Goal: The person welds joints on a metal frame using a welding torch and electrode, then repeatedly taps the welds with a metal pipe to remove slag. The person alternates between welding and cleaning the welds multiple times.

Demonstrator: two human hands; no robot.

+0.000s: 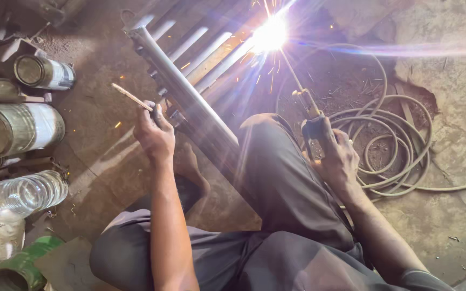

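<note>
A metal frame (190,102) of long grey bars lies on the dirt floor (98,129), running from the person's knees up to a white welding arc (269,35) that throws sparks. A coiled hose (400,145) lies to the right. The right hand (341,159) grips a dark electrode holder (316,129) whose thin rod (291,70) reaches the arc. The left hand (155,134) pinches a spare rod (130,97) beside the frame.
</note>
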